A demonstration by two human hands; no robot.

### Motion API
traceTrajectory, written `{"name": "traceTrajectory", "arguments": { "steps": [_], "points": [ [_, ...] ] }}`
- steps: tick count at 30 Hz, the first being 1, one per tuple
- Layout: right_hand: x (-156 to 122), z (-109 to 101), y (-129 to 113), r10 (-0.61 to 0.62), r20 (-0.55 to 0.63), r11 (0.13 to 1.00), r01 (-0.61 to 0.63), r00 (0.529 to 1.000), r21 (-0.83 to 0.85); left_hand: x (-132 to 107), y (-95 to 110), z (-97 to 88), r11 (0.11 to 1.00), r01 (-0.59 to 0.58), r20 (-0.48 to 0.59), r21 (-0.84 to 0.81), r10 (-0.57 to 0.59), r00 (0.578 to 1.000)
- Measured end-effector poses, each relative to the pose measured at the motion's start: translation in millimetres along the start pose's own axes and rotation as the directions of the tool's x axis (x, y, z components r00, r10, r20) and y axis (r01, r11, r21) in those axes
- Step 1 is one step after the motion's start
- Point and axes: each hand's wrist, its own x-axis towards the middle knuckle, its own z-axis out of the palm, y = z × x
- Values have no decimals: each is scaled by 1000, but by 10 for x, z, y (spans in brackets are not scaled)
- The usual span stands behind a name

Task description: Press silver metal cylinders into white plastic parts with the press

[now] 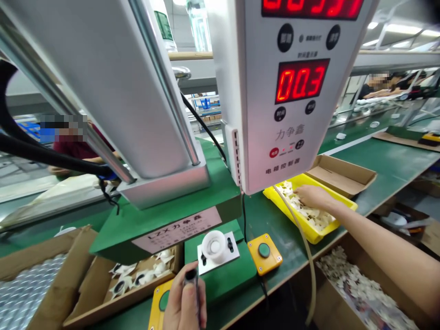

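My left hand [182,305] is closed around a short dark metal tube [191,276], its open end facing up. Just beyond it, a round white plastic fixture [215,246] sits on a metal plate [224,263] on the green press base. At the right, my right hand [313,197] reaches into a yellow bin [315,237] full of small white plastic parts [318,217]. Its fingers are bent together among the parts; what they grip, if anything, is hidden.
A press [161,192] and a control box with red digits [275,123] rise ahead. Yellow button boxes [264,254] flank the fixture. Cardboard boxes [117,307] hold white pieces at the left; another box [364,293] of parts is below right. A hose [307,243] hangs near my right arm.
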Motion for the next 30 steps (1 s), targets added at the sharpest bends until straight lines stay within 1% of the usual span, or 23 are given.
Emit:
{"name": "traceTrajectory", "arguments": {
  "steps": [3, 5, 7, 9, 11, 13, 16, 18, 20, 23, 26, 30],
  "points": [
    [-65, -202, -71, 36, -104, 999, -39, 994, -24, -1, 11, 1, 1000, 4, -6, -17, -5, 1000],
    [-146, -364, -210, 49, -168, 998, -54, 985, -22, 0, 5, 0, 1000, 12, -3, -18, -12, 1000],
    [-272, -496, -465, 23, -206, 1000, -18, 978, 25, -8, 2, 5, 1000, 7, -2, -18, -7, 1000],
    [-432, -570, -826, -61, -216, 983, 96, 975, 155, -26, 5, 14, 999, -12, 3, -29, 12, 1000],
    [-588, -575, -1240, -184, -194, 914, 240, 964, 328, -48, 15, 21, 999, -30, 17, -44, 30, 999],
    [-696, -519, -1644, -322, -137, 820, 349, 937, 453, -65, 25, 20, 998, -28, 40, -57, 31, 999],
    [-722, -365, -2136, -481, -95, 725, 456, 871, 516, -84, 22, 1, 996, -37, 49, -82, 41, 998],
    [-671, -260, -2359, -539, -113, 689, 514, 835, 511, -92, 6, -16, 993, -48, 33, -103, 52, 998],
    [-612, -186, -2504, -580, -137, 660, 562, 803, 499, -97, -19, -32, 991, -47, 20, -128, 50, 999],
    [-569, -142, -2608, -636, -162, 629, 629, 754, 458, -94, -61, -50, 988, -35, 30, -148, 40, 999],
    [-577, -151, -2632, -668, -189, 617, 677, 720, 401, -84, -98, -66, 988, -23, 48, -155, 31, 998],
    [-595, -180, -2631, -702, -167, 627, 712, 692, 317, -75, -124, -67, 987, -27, 64, -159, 38, 997]
  ]
}}
